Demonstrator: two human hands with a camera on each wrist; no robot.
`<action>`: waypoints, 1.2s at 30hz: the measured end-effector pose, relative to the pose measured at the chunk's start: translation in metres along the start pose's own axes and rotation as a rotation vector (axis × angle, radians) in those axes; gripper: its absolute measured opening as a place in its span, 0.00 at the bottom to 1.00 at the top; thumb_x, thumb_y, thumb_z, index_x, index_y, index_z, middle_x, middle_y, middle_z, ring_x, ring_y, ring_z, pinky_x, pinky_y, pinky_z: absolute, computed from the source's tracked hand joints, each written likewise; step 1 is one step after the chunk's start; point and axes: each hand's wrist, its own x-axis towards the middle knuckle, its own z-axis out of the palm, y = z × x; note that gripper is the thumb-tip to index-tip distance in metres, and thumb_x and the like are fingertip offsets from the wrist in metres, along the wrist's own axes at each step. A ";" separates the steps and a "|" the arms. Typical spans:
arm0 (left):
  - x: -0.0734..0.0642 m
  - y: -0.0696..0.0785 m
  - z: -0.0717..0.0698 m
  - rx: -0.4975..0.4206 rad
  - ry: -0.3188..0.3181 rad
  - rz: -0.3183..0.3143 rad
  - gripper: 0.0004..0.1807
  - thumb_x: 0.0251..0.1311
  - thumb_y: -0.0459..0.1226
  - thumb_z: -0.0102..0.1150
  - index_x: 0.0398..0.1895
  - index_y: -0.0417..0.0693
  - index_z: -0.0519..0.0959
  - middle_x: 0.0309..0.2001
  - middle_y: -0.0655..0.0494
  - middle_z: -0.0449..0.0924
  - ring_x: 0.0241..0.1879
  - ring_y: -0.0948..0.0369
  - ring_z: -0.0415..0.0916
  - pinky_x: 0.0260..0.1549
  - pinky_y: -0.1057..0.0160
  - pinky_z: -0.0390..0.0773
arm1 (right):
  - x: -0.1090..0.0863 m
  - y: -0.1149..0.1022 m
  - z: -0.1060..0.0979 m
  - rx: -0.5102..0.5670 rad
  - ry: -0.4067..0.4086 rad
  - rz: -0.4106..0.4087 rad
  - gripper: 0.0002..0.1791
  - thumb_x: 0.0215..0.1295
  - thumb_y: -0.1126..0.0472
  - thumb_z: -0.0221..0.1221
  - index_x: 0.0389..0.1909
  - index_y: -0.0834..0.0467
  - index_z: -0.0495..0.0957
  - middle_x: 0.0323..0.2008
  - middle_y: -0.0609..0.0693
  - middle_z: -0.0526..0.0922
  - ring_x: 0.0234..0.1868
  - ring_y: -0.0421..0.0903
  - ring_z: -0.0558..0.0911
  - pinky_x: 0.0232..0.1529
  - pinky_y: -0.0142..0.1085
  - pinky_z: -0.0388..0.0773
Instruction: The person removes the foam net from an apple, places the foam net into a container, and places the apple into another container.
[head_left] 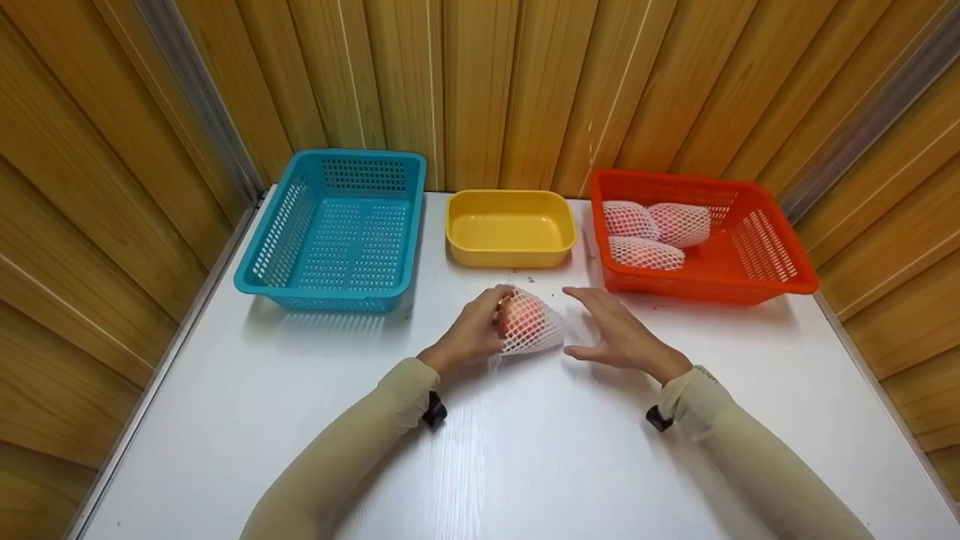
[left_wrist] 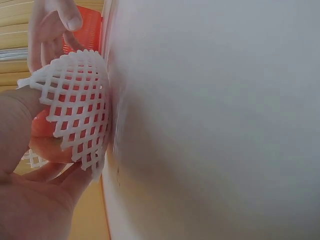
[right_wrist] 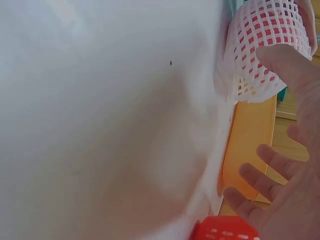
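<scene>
Low over the white table, my left hand [head_left: 471, 330] grips a red round fruit [head_left: 520, 316] at its bare end. A white foam net [head_left: 551, 330] covers the rest of the fruit, its closed end pointing right. In the left wrist view the thumb and fingers curve round the fruit [left_wrist: 50, 148], and the net's loose scalloped edge [left_wrist: 60, 125] stands off its skin. My right hand [head_left: 619, 334] is just to the right, fingers spread and thumb apart, holding nothing. The right wrist view has its thumb overlapping the foam net [right_wrist: 270, 30].
Behind the hands stands a yellow tub [head_left: 511, 257], with a blue basket [head_left: 330, 292] to its left. The red basket [head_left: 750, 289] on the right holds several netted fruits [head_left: 646, 253]. Wood-panelled walls [head_left: 480, 90] enclose the white table [head_left: 480, 465].
</scene>
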 end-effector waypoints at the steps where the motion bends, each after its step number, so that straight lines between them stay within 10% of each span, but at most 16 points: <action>1: 0.000 0.000 0.000 0.004 0.002 0.002 0.44 0.44 0.18 0.67 0.69 0.39 0.65 0.56 0.42 0.73 0.54 0.52 0.76 0.49 0.62 0.83 | 0.002 -0.001 0.001 0.004 0.000 -0.007 0.53 0.54 0.46 0.77 0.77 0.54 0.61 0.71 0.55 0.68 0.72 0.55 0.66 0.73 0.58 0.61; 25: -0.007 0.000 -0.005 -0.064 -0.016 -0.096 0.46 0.45 0.21 0.73 0.69 0.44 0.62 0.64 0.43 0.73 0.63 0.50 0.75 0.57 0.62 0.79 | 0.027 -0.015 0.021 0.040 -0.039 -0.101 0.46 0.55 0.54 0.77 0.74 0.55 0.66 0.67 0.55 0.75 0.63 0.57 0.73 0.66 0.54 0.70; 36: -0.011 -0.003 -0.008 -0.006 0.021 -0.078 0.44 0.44 0.22 0.71 0.69 0.41 0.64 0.60 0.45 0.75 0.58 0.55 0.76 0.52 0.62 0.81 | 0.032 -0.020 0.022 -0.024 0.030 -0.127 0.21 0.67 0.59 0.68 0.60 0.58 0.81 0.49 0.54 0.86 0.49 0.53 0.81 0.54 0.52 0.78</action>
